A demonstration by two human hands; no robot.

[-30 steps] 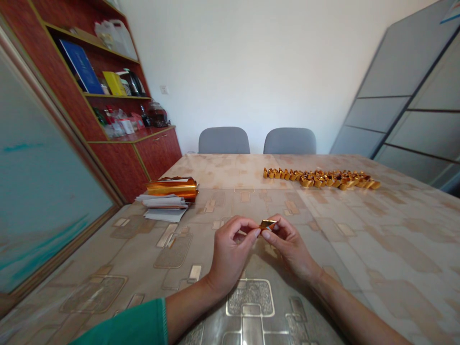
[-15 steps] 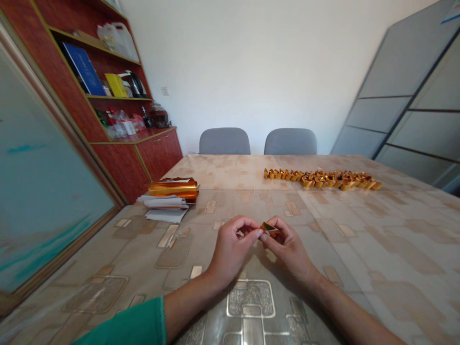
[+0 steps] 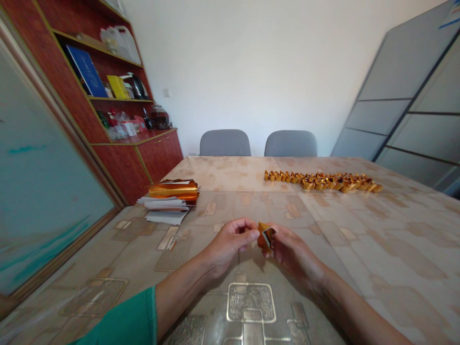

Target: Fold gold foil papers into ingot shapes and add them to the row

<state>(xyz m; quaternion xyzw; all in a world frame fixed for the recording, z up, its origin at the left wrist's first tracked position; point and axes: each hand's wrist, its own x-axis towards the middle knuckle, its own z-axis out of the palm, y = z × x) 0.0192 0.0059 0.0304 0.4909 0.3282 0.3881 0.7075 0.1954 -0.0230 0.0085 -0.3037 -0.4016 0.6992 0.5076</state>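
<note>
A small folded piece of gold foil paper is between my two hands over the near middle of the table. Its pale inner side shows through an opening that faces right. My right hand grips it from the right, thumb on top, the other fingers partly hidden beneath. From the left, my left hand has thumb and forefinger pinched together at the paper's left edge. Farther back on the right stand rows of gold paper ingots. To the left lies a stack of gold foil sheets.
White paper sheets lie in front of the foil stack. The table has a patterned cover. Two grey chairs stand along its far side. A red shelf cabinet is at the left, grey sliding doors at the right.
The folded paper has turned, so its opening now faces right instead of up. My right hand has rolled over with it, and my left hand has shifted slightly left.
</note>
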